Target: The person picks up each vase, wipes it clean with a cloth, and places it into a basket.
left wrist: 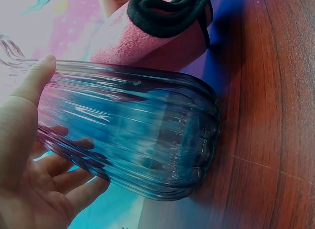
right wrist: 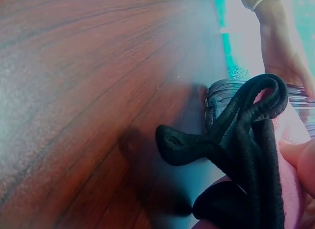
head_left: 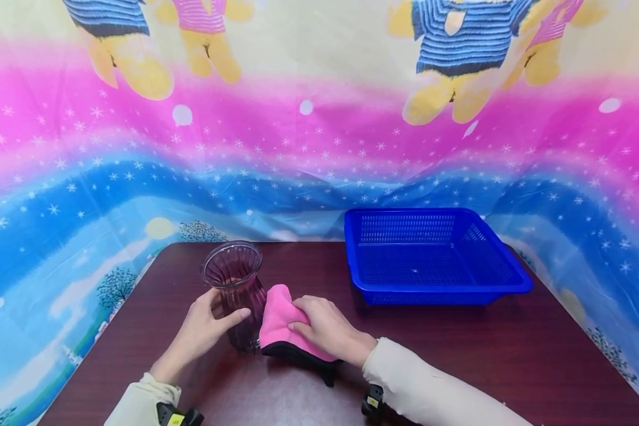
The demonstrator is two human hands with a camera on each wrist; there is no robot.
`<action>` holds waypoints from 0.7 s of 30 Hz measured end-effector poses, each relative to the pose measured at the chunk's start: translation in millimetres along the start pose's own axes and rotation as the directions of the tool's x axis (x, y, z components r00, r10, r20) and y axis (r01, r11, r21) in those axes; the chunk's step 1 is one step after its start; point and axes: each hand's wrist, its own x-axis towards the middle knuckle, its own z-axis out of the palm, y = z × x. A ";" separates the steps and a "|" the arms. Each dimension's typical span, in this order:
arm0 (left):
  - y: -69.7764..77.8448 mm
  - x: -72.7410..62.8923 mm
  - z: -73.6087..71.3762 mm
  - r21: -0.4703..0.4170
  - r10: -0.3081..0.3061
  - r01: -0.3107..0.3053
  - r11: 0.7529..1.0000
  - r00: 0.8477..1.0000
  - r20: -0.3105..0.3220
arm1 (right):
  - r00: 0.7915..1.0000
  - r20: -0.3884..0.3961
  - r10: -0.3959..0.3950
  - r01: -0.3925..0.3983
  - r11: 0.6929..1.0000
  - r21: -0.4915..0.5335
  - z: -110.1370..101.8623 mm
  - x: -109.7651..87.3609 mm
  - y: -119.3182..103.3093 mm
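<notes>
A ribbed, clear glass vase with a flared rim stands upright on the table. My left hand holds it around the body; in the left wrist view the thumb lies along one side and the fingers reach round the other. Just to the right, my right hand grips a bunched pink cloth with black edging, close beside the vase. From the right wrist, the folded black edging hangs in loops above the table and partly hides the vase.
A blue plastic basket with perforated sides sits at the back right of the dark reddish wooden table. Behind the table hangs a printed fabric backdrop in pink and blue.
</notes>
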 end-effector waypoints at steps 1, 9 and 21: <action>0.7 -0.3 -0.3 -0.003 0.000 0.000 1.000 1.000 0.001 | 1.000 -0.005 -0.005 0.005 1.000 -0.003 0.1 0.3 -0.1; 2.4 -1.5 -0.4 -0.004 0.003 -0.003 1.000 1.000 -0.002 | 0.999 -0.037 -0.032 0.032 0.999 -0.004 -3.8 4.2 -2.9; -0.5 0.1 -0.4 0.011 -0.005 0.005 1.000 1.000 -0.003 | 0.996 -0.067 -0.067 0.068 0.997 0.019 -17.7 14.5 -13.7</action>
